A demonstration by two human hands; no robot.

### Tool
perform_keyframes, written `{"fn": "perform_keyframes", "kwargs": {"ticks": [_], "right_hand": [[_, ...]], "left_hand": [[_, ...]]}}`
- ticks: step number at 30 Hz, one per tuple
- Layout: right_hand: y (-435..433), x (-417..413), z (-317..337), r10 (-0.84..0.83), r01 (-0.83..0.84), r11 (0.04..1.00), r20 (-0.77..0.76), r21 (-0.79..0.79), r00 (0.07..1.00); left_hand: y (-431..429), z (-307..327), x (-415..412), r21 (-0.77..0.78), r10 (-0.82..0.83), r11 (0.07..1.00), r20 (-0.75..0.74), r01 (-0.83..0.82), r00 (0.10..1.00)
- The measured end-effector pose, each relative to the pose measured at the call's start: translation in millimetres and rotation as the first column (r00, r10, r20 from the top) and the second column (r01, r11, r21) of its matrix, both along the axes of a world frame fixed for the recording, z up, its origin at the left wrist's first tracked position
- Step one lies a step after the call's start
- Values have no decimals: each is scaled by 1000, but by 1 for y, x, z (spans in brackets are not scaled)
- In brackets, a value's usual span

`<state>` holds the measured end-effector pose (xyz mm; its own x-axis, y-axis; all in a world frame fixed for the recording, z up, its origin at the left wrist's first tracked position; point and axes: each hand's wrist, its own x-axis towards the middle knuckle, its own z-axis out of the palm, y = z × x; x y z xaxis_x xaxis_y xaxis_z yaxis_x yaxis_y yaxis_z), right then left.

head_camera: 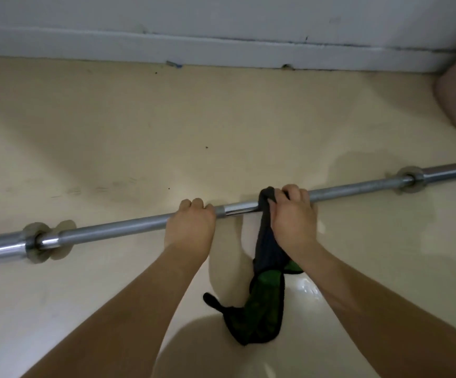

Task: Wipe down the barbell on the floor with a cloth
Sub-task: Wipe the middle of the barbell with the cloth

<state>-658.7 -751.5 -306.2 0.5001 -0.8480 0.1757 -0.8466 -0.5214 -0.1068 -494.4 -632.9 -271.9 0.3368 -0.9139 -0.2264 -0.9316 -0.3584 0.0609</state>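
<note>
I am looking down at the long silver steel barbell (128,226), which is lying on the glossy cream floor (139,132) and running from lower left to upper right, well apart from the white skirting board (221,54). My left hand (191,219) is curling over the shaft near its middle, gripping it bare. Just to the right of it, my right hand (292,211) is clutching the dark cloth with the green panel (267,293) against the bar. The top of the cloth is draping over the shaft, and its loose tail is trailing towards me onto the floor.

I reckon the bar is likely to roll on a floor this smooth, so I am treating the left hand as the anchor and pressing down through it. For a good wipe, I think I need the cloth wrapped right round the shaft rather than only laid on top. Then I can squeeze and slide outwards to the right-hand collar (409,178). The underside is hidden from me, so turning the bar a little between passes seems wise, as does gathering up that dangling tail.
</note>
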Motion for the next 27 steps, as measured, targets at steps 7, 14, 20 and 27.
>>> {"fn": "perform_keyframes", "kwargs": {"ticks": [7, 14, 20, 27], "right_hand": [[27, 25, 6, 192, -191, 981, -93, 28, 977], [-27, -27, -18, -279, 272, 960, 192, 64, 941], [-62, -75, -10, 119, -125, 991, 91, 55, 989], [-43, -60, -20, -50, -4, 984, 299, 176, 953]], "left_hand": [[15, 8, -4, 46, -109, 993, 19, 108, 994], [-7, -1, -23, 126, -77, 990, 132, 60, 988], [-43, 5, -55, 130, -110, 987, 165, 89, 980], [-77, -12, -119, 8, -173, 985, 71, 173, 982]]}}
